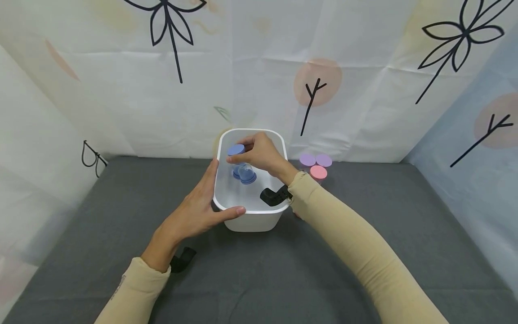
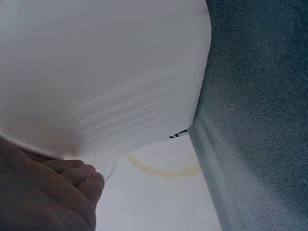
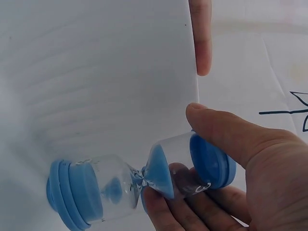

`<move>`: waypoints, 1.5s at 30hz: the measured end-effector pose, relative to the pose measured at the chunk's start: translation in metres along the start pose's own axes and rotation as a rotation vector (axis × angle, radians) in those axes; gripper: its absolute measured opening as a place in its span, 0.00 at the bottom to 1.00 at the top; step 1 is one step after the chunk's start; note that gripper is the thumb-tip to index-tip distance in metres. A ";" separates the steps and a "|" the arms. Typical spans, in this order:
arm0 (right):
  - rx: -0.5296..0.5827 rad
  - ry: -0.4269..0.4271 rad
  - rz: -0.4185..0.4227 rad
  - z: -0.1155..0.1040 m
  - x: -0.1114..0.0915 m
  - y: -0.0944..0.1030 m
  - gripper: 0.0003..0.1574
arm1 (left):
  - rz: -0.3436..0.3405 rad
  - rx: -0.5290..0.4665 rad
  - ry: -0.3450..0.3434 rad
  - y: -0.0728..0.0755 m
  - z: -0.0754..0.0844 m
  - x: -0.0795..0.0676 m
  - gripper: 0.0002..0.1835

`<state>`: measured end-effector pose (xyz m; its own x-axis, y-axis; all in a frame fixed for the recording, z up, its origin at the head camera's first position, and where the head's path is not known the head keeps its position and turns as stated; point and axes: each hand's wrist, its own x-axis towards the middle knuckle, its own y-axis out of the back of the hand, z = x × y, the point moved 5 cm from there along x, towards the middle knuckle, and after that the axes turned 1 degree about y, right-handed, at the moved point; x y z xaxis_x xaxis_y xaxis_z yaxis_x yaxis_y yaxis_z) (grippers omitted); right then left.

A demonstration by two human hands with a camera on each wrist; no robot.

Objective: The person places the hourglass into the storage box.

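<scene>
In the head view, a white bin (image 1: 252, 221) stands on the grey cloth. My left hand (image 1: 193, 211) steadies its left side, fingers laid along the outer wall and thumb stretched across the front rim. Over the bin, my right hand (image 1: 261, 152) pinches a blue sand timer (image 1: 236, 150) near its upper cap. The right wrist view shows the timer's clear glass bulbs (image 3: 115, 185) and blue sand, with thumb and fingers round the far end. Lower in the bin, blue caps (image 1: 247, 176) show close together; whether a second timer is there I cannot tell.
Right of the bin, behind my forearm, stand two purple caps (image 1: 307, 160) and a pink cap (image 1: 318, 172); their bodies are mostly hidden. A patterned white cloth (image 1: 259, 90) hangs behind the table. Dark straps (image 1: 275, 196) extend from both wrists.
</scene>
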<state>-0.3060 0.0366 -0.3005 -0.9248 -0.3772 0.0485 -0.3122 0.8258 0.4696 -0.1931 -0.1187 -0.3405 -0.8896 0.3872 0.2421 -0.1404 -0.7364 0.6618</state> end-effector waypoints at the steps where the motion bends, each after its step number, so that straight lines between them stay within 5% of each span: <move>1: -0.002 0.002 0.003 0.000 0.000 0.000 0.29 | 0.000 -0.001 -0.002 0.000 0.000 0.000 0.67; 21: -0.052 0.021 0.008 -0.002 -0.004 0.001 0.27 | -0.006 0.000 0.011 0.000 0.001 0.000 0.67; 45: -0.212 -0.038 -0.130 0.006 -0.003 -0.005 0.37 | -0.010 0.033 0.033 0.000 0.000 -0.002 0.66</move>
<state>-0.3031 0.0356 -0.3083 -0.8887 -0.4550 -0.0559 -0.3802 0.6633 0.6446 -0.1917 -0.1193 -0.3405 -0.9023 0.3753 0.2123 -0.1353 -0.7139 0.6870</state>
